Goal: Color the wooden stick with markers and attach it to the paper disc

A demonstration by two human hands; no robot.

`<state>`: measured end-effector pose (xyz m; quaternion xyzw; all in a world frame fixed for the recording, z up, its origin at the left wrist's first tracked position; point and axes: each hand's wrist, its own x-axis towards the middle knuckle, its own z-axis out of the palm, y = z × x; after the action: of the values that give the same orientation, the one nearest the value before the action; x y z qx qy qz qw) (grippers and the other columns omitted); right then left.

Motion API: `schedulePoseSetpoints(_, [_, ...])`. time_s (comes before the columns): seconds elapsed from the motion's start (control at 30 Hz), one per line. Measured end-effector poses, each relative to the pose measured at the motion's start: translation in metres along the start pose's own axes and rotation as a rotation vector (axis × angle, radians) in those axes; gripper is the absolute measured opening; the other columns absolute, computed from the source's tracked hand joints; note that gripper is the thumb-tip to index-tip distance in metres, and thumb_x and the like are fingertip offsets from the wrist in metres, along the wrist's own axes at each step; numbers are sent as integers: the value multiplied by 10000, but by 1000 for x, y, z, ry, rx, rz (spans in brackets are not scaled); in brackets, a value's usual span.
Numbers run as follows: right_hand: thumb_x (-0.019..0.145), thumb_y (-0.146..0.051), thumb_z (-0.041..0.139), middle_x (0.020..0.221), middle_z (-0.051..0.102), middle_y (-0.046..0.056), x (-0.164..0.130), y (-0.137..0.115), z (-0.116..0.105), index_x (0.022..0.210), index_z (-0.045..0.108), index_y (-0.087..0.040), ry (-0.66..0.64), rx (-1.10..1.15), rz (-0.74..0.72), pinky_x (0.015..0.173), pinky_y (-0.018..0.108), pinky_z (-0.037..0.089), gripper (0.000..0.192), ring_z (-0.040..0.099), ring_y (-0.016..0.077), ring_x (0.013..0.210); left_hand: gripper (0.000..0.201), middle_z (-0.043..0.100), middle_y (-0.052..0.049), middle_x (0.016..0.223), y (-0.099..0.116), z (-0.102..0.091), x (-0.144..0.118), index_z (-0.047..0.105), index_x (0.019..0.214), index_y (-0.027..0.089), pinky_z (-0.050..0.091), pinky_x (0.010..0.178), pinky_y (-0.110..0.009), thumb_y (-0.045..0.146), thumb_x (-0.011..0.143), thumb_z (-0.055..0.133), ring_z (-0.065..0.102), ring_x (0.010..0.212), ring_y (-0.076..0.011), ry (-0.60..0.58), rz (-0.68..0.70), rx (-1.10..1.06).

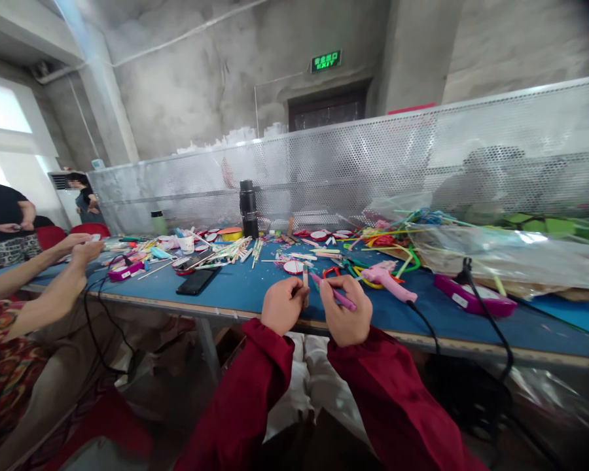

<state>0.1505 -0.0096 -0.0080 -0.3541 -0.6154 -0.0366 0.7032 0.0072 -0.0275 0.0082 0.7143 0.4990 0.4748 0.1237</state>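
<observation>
Just above the table's front edge, my left hand (283, 305) is closed, pinching a short, flat, pale stick (305, 276) held upright. Close beside it on the right, my right hand (347, 309) grips a pink-purple pen (342, 299), its tip end pointing toward the stick. Whether the tip touches the stick I cannot tell. A pink glue gun (390, 282) lies on the table to the right of my right hand. Beyond my hands lies a round white lid-like piece with a red rim (293, 267).
The blue table (245, 292) carries a black phone (199, 281), a dark bottle (248, 209), heaped craft sticks (233, 251) and a purple box (474, 296) with a black cable. A perforated metal screen (324, 170) stands behind. At left, another person's hands (86, 247) hold something small.
</observation>
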Motion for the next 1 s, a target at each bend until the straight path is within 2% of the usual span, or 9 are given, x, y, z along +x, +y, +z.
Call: schedulePoseSetpoints(1.0, [924,-349,638,752,703,7,0,-1,0,785,637,-231,-4,28,14,728,344,478,182,641,189,721,305,645,26,636,0,0,0,570,669,209,414,680,-245,292,962,549,580,665,-141,-10,16,4])
